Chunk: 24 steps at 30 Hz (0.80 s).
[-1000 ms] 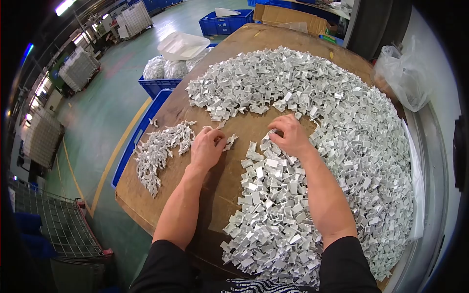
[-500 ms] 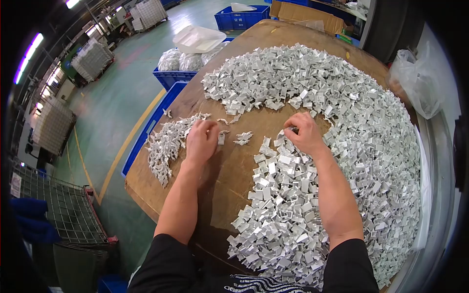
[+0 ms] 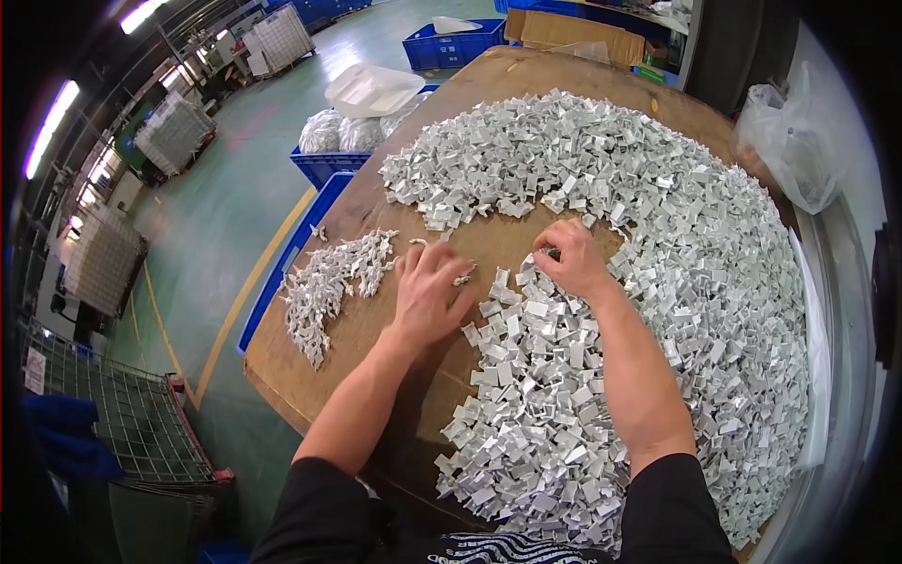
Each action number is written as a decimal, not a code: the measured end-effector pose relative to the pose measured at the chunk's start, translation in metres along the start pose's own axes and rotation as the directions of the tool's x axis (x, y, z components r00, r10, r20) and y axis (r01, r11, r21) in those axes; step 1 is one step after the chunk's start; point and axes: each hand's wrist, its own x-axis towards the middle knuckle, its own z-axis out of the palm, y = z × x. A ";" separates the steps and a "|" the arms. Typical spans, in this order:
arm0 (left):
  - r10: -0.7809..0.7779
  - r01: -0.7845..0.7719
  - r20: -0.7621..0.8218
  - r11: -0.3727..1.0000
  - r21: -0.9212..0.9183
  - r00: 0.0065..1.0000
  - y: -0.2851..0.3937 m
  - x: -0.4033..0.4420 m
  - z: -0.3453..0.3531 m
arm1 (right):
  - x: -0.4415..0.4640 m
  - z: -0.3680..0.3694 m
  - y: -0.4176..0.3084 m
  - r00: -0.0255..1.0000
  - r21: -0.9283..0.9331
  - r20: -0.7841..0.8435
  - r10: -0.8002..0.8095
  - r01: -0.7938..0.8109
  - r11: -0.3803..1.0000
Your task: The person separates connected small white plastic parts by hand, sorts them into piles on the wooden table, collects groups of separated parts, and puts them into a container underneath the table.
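Note:
A large curved heap of small silvery-white metal pieces covers the right and far parts of the brown tabletop. At the left lies a smaller pile of thin, branched grey-white bits. My left hand is between the two, over the tabletop, its fingers spread and slightly blurred; a few small bits show beside its fingertips. My right hand rests at the inner edge of the heap, fingers curled together round something dark and small that I cannot make out.
Blue crates with bagged pieces and a white plastic scoop stand beyond the table's left edge. Another blue crate and cardboard are at the back. A clear plastic bag hangs at the right. A wire cart stands lower left.
My left hand has moved right from the small pile, and its fingers have spread. My right hand stays at the heap's inner edge, still curled.

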 end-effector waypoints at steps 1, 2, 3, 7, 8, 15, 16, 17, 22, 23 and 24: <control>0.020 -0.017 -0.051 0.998 0.067 0.998 -0.009 0.013 0.013 | 0.000 0.000 0.000 1.000 0.011 0.008 -0.001 0.001 1.000; 0.047 -0.032 -0.104 0.990 0.135 0.994 -0.017 0.020 0.023 | 0.001 -0.001 0.001 1.000 0.020 0.013 -0.003 0.003 1.000; -0.010 0.019 -0.068 0.990 0.141 0.998 -0.027 0.021 0.032 | 0.003 -0.002 0.001 1.000 0.019 0.009 -0.005 0.005 1.000; -0.177 0.157 0.048 0.947 0.279 0.983 -0.067 0.010 0.024 | -0.001 0.002 0.003 1.000 -0.004 -0.018 -0.005 0.005 1.000; -0.188 0.168 0.011 0.900 0.403 0.982 -0.081 0.008 0.019 | -0.001 0.003 0.003 1.000 -0.015 -0.027 -0.010 0.010 1.000; -0.378 0.363 0.027 0.903 0.229 0.925 -0.073 0.057 0.051 | 0.002 -0.001 0.002 1.000 -0.013 -0.022 0.017 -0.017 1.000; -0.417 0.402 0.110 0.906 0.133 0.902 -0.062 0.067 0.064 | 0.002 -0.002 0.003 1.000 0.018 0.006 0.004 -0.004 1.000; -0.459 0.448 0.074 0.885 0.129 0.885 -0.052 0.076 0.077 | 0.001 -0.003 0.003 0.999 0.049 0.035 -0.007 0.006 0.999; -0.532 0.526 0.023 0.841 0.128 0.846 -0.015 0.102 0.115 | 0.004 -0.013 -0.004 0.843 0.364 0.530 0.090 -0.322 0.874; -0.520 0.512 0.075 0.853 0.101 0.851 -0.013 0.101 0.118 | 0.005 -0.017 -0.007 0.801 0.389 0.597 0.050 -0.343 0.855; -0.475 0.470 0.087 0.880 0.072 0.876 -0.009 0.099 0.115 | 0.005 -0.019 -0.009 0.774 0.421 0.632 0.042 -0.388 0.820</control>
